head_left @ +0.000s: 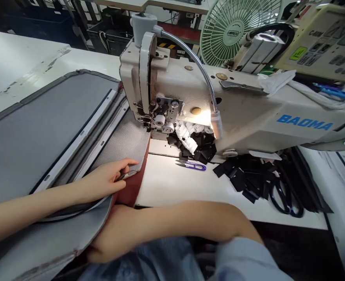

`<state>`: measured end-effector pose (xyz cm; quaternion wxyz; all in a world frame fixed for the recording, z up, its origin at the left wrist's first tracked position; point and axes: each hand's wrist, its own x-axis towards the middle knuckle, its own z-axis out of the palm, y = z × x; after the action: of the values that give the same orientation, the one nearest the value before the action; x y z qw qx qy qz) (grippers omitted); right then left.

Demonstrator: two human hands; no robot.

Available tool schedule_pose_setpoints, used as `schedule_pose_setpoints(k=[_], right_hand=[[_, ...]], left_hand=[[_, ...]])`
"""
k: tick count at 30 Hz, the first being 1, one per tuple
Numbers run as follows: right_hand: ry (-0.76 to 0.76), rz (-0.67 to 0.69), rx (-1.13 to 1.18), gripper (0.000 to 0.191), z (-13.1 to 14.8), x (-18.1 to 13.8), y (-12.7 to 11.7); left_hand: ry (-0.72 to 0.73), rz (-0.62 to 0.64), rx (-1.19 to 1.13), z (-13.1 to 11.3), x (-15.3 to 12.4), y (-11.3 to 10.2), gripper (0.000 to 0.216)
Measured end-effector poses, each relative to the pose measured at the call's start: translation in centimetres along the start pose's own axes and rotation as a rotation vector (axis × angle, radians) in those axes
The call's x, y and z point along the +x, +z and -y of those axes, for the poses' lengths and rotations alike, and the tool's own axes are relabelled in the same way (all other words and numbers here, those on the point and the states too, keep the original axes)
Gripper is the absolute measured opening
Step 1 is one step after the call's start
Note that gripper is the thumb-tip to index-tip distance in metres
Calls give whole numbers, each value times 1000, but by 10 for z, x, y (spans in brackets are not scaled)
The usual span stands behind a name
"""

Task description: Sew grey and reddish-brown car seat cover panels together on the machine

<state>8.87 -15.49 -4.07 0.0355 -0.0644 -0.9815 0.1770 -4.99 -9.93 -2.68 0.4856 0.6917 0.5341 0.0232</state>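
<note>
A large grey fabric panel (55,113) with white strips and dark piping along it lies left of the sewing machine (166,78). Its far corner runs in under the machine's head, and a dark red layer (135,187) shows below the grey edge. My left hand (110,175) rests on the panel near this edge, index finger stretched forward, the other fingers curled at the fabric edge. Lower down, my right hand (110,234) is closed round the panel's near curved edge, with its fingers hidden behind the cloth.
Purple thread snips (195,166) lie on the white table. Black fabric pieces (239,175) are heaped right of them, beside dark-handled scissors (286,199). White and black pieces (186,138) sit under the machine arm. A green fan (233,33) and a control panel (321,47) stand behind.
</note>
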Motion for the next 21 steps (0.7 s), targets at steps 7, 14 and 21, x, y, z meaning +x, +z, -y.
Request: schedule_pose_setpoints(k=[7, 14, 21], right_hand=[[189, -222, -174, 38, -12, -71, 9], [53, -142, -159, 25, -29, -40, 13], [110, -108, -111, 29, -50, -56, 4]], left_hand=[[12, 6, 24, -5, -4, -5, 71], [57, -35, 173, -7, -9, -2, 67], [39, -39, 209, -11, 11, -8, 66]])
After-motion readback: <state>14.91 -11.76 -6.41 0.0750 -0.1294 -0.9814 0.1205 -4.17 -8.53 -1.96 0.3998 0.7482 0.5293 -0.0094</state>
